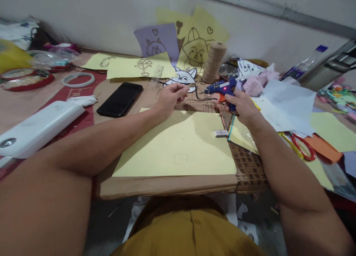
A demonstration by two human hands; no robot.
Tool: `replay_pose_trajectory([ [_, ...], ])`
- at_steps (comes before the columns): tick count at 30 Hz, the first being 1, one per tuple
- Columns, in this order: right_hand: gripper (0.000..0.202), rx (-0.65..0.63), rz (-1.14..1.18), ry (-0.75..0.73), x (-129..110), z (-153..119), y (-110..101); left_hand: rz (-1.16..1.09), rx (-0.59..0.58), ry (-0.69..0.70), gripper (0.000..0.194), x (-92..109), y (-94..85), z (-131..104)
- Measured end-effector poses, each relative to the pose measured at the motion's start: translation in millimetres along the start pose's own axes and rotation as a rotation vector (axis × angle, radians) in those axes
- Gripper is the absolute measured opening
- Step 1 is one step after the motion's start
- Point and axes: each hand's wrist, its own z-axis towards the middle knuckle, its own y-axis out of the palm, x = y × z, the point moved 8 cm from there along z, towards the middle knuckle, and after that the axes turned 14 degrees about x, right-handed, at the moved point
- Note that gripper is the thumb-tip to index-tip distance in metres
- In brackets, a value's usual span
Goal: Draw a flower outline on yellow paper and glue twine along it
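My right hand [244, 105] is wrapped round the handle of a blue hot glue gun [221, 87] with a small red light lit on its side. Its nozzle points left, toward my left hand [172, 96]. The fingers of that hand are pinched together; whatever is between them is too small to make out. Just behind lies a white paper cutout of an animal face [184, 76]. A yellow sheet [178, 145] with faint pencil lines lies below both hands, and a small eraser [221, 133] rests on its right part.
A twine spool [213, 62] stands behind the glue gun. A black phone [120, 99], a white device [39, 128] and a tape roll [78, 79] lie on the left. Scissors [303, 146], crumpled pink paper [254, 83] and loose sheets crowd the right. Drawings lean against the wall [111, 19].
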Motion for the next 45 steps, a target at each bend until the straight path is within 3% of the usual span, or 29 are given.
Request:
replay_pose_trajectory([
  [5,0.013,-0.047,-0.052,0.197,17,1,-3,0.011,0.01,0.018,0.021,2,-0.3,0],
  [9,0.018,-0.087,-0.102,0.225,24,1,-2,0.021,0.001,0.041,0.024,2,1.0,1],
  [11,0.019,-0.133,-0.221,0.129,22,2,-1,0.013,-0.004,0.05,0.023,2,1.8,1],
  [15,0.021,-0.112,-0.697,-0.223,6,6,-4,0.013,-0.009,0.051,0.022,2,2.2,0],
  [19,0.031,-0.079,-0.856,-0.222,3,6,-11,0.008,-0.036,0.079,0.021,4,3.2,-1],
  [21,0.037,0.008,-0.883,-0.225,-2,7,-16,0.025,-0.042,0.111,0.021,5,3.7,0],
  [24,0.023,0.237,-0.72,-0.379,-24,2,-21,0.082,-0.037,0.188,0.02,9,4.4,0],
  [26,0.008,0.306,-0.513,-0.547,-39,-10,-16,0.135,-0.03,0.249,0.019,14,5.0,-3],
  [29,0.009,0.252,-0.309,-0.727,-51,-30,0,0.219,-0.036,0.375,0.014,25,7.6,-13],
  [34,0.017,0.173,-0.301,-0.862,-51,-46,21,0.341,-0.096,0.593,0.01,34,14.7,-29],
  [39,0.018,0.198,-0.212,-1.061,-50,-52,24,0.325,-0.161,0.704,0.017,28,18.0,-29],
  [45,0.013,0.204,-0.208,-1.108,-52,-57,25,0.311,-0.162,0.758,0.013,27,15.9,-30],
])
